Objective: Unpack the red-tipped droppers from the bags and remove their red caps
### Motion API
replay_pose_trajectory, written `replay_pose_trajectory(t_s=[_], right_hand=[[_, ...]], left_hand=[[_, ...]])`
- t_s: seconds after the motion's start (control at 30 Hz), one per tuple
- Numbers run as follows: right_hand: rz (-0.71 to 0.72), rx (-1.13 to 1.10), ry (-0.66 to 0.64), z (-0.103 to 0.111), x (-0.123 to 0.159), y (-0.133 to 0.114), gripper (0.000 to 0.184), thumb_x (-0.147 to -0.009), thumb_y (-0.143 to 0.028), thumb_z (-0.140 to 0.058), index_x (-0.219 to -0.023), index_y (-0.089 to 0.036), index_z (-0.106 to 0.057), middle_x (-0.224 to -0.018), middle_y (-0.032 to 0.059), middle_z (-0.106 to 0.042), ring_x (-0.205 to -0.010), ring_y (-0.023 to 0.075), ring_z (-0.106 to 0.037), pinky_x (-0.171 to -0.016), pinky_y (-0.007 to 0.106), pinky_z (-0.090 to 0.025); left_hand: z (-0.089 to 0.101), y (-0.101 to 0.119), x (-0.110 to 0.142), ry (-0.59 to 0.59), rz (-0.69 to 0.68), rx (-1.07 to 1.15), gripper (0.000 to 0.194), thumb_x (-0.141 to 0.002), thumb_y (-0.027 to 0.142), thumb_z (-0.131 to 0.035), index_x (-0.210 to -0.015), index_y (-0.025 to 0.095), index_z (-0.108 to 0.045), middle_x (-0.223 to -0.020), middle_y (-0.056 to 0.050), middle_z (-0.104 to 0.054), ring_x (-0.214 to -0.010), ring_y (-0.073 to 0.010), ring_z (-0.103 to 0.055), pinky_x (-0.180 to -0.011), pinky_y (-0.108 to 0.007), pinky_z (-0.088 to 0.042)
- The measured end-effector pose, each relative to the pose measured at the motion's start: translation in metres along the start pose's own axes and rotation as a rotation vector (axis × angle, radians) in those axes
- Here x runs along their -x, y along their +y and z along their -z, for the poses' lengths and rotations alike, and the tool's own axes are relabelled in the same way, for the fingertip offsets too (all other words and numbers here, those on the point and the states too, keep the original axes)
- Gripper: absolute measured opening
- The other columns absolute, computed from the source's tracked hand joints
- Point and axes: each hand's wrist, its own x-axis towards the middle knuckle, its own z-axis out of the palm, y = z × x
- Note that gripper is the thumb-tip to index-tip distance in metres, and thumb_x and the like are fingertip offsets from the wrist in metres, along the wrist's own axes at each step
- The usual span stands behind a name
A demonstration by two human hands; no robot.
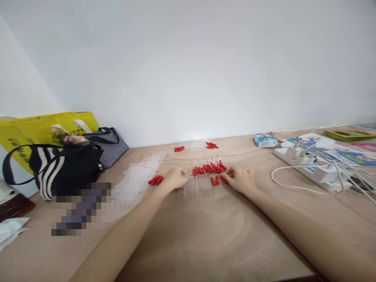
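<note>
Several clear thin tubes (188, 188) lie side by side on the wooden table, and red rubber dropper bulbs (208, 168) are bunched in a row above them. At the left end of the tubes, my left hand (176, 178) is closed, its fingertips pinching a clear tube. On the other side, my right hand (241, 179) has its thumb and forefinger on a red bulb at the row's right end. Two more red bulbs (215, 180) lie just left of that hand. A small cluster of red bulbs (155, 179) sits beside my left wrist.
Clear plastic bags (133, 178) lie left of my left forearm. Further back are more droppers (212, 145). A black bag (67, 168) and yellow bag (17, 137) stand left. A power strip (311, 170) with trailing cables and a blue mask (264, 140) lie right.
</note>
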Motion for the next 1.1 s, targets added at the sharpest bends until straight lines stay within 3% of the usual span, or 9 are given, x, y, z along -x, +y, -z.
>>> replay_pose_trajectory(t_s=[0.2,0.27,0.37,0.43,0.53,0.6,0.73,0.87,1.1], right_hand=[[0.011,0.028,0.005,-0.002,-0.002,0.001,0.036,-0.079,-0.048,-0.042,-0.064,-0.022,-0.060,-0.061,0.0011,-0.063,-0.064,0.0184,-0.056,-0.068,0.033,-0.027],[-0.014,0.041,0.030,-0.003,-0.004,0.003,0.033,-0.079,-0.047,-0.042,-0.067,-0.022,-0.060,-0.061,0.0008,-0.063,-0.064,0.0182,-0.056,-0.067,0.033,-0.026],[-0.029,0.013,0.066,-0.005,-0.008,0.006,0.028,-0.077,-0.047,-0.046,-0.075,-0.022,-0.060,-0.062,-0.0008,-0.062,-0.063,0.0169,-0.056,-0.067,0.032,-0.027],[0.031,-0.015,0.083,-0.007,-0.011,0.007,0.027,-0.075,-0.047,-0.049,-0.081,-0.022,-0.060,-0.066,-0.0010,-0.062,-0.066,0.0163,-0.056,-0.067,0.031,-0.027],[0.191,0.001,0.126,-0.011,-0.016,0.005,0.027,-0.074,-0.046,-0.051,-0.088,-0.024,-0.061,-0.079,0.0010,-0.062,-0.075,0.0178,-0.054,-0.069,0.032,-0.027],[0.281,0.047,0.159,-0.014,-0.019,0.004,0.029,-0.074,-0.046,-0.053,-0.091,-0.025,-0.061,-0.084,0.0029,-0.061,-0.080,0.0193,-0.052,-0.071,0.033,-0.026],[0.384,0.123,0.194,-0.021,-0.023,0.002,0.025,-0.075,-0.042,-0.053,-0.091,-0.026,-0.063,-0.087,0.0047,-0.061,-0.084,0.0207,-0.048,-0.075,0.036,-0.025],[0.389,0.130,0.197,-0.024,-0.024,0.003,0.018,-0.079,-0.034,-0.050,-0.087,-0.028,-0.065,-0.084,0.0040,-0.061,-0.083,0.0200,-0.047,-0.076,0.037,-0.023],[0.359,0.065,0.213,-0.026,-0.023,0.002,0.019,-0.081,-0.028,-0.047,-0.085,-0.027,-0.066,-0.077,0.0024,-0.063,-0.081,0.0191,-0.047,-0.078,0.038,-0.021]], left_hand=[[-0.005,-0.001,-0.007,-0.056,0.005,-0.072,0.017,-0.059,0.021,-0.058,-0.074,0.015,-0.062,-0.037,0.004,-0.053,-0.038,-0.0139,-0.052,-0.040,-0.022,-0.036],[-0.003,0.003,-0.003,-0.020,-0.021,-0.101,0.022,-0.060,0.023,-0.060,-0.079,0.013,-0.062,-0.044,0.001,-0.057,-0.044,-0.0163,-0.055,-0.044,-0.025,-0.040],[-0.001,0.010,0.011,0.065,-0.091,-0.124,0.030,-0.068,0.029,-0.057,-0.093,0.013,-0.060,-0.069,-0.006,-0.065,-0.065,-0.0203,-0.061,-0.057,-0.029,-0.045],[0.000,0.011,0.022,0.113,-0.289,-0.137,0.034,-0.073,0.034,-0.054,-0.101,0.016,-0.058,-0.089,-0.009,-0.064,-0.082,-0.0211,-0.060,-0.070,-0.032,-0.046],[-0.001,0.007,0.037,0.115,-0.742,-0.216,0.043,-0.072,0.044,-0.057,-0.110,0.023,-0.055,-0.114,-0.009,-0.055,-0.107,-0.0242,-0.051,-0.088,-0.039,-0.040],[-0.002,0.001,0.042,0.074,-0.903,-0.288,0.051,-0.070,0.048,-0.058,-0.116,0.026,-0.051,-0.125,-0.008,-0.049,-0.117,-0.0259,-0.041,-0.095,-0.045,-0.034],[-0.009,-0.004,0.042,0.025,-0.898,-0.323,0.049,-0.076,0.048,-0.051,-0.120,0.026,-0.047,-0.127,-0.007,-0.047,-0.121,-0.0235,-0.038,-0.099,-0.047,-0.028],[-0.019,-0.003,0.039,0.014,-0.840,-0.289,0.043,-0.081,0.042,-0.046,-0.120,0.022,-0.047,-0.123,-0.008,-0.051,-0.119,-0.0229,-0.041,-0.100,-0.050,-0.025],[-0.030,-0.005,0.043,0.171,-0.781,-0.221,0.046,-0.078,0.043,-0.052,-0.117,0.020,-0.049,-0.123,-0.010,-0.051,-0.120,-0.0249,-0.039,-0.101,-0.051,-0.026]])
